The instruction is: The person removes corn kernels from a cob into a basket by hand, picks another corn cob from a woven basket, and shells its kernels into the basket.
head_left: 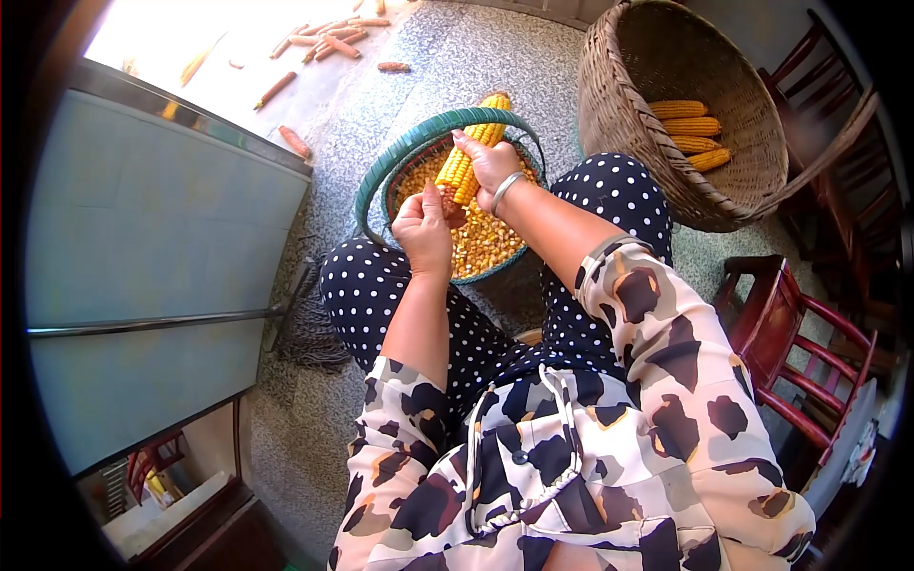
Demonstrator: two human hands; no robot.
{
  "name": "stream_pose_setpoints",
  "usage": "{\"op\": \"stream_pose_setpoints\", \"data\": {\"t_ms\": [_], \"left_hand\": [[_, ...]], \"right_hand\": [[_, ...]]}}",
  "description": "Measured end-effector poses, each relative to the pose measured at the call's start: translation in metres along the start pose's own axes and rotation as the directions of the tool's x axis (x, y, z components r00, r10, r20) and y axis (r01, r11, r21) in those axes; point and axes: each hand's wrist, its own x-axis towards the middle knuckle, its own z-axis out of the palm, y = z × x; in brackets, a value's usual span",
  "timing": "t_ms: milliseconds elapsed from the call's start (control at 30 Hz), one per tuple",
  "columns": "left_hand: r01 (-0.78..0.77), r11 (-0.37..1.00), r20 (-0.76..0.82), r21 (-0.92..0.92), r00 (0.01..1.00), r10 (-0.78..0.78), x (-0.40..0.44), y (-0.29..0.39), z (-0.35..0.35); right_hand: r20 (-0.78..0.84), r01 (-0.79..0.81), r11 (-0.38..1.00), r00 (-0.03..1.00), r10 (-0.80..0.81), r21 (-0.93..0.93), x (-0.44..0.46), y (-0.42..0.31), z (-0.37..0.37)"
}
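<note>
**Corn ear held in 2 hands over a basket of kernels**

The yellow corn ear (459, 175) slants across the top centre of the frame, above the basket (387, 211) with a green arched handle (398, 155). The right hand (491, 166), a bangle (506, 192) at its wrist, grasps the ear's side. The left hand (425, 226) is clenched, thumb up, at the ear's lower end, beside a reddish-brown patch (456, 211) — bare cob or a separate piece, I cannot tell which.

Loose kernels (487, 244) fill much of the basket, which sits between 2 knees in dark polka-dot trousers (609, 195). At upper right, 4 yellow ears (691, 127) lie inside a large wicker basket (609, 107). At upper left, reddish cobs (340, 46) are scattered on the floor (447, 52) — some piled together. A red wooden chair (762, 328) stands at right.
</note>
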Motion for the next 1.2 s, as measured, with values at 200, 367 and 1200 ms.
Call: {"op": "stream_pose_setpoints", "data": {"t_ms": [200,367,1200], "left_hand": [[0.187,0.975,0.039,-0.118,0.982,-0.183,-0.005,0.014,0.006],[0.124,0.991,0.052,0.045,0.991,-0.127,-0.003,0.005,0.003],[0.102,0.992,0.068,-0.073,0.993,-0.097,-0.006,0.006,0.006]], "right_hand": [[0.022,0.072,0.995,0.997,-0.07,-0.074,-0.002,0.002,0.0],[0.039,0.136,0.981,0.99,-0.132,-0.135,-0.002,0.005,0.0],[-0.012,0.029,1.0,1.0,-0.029,0.009,0.002,0.004,0.0]]}}
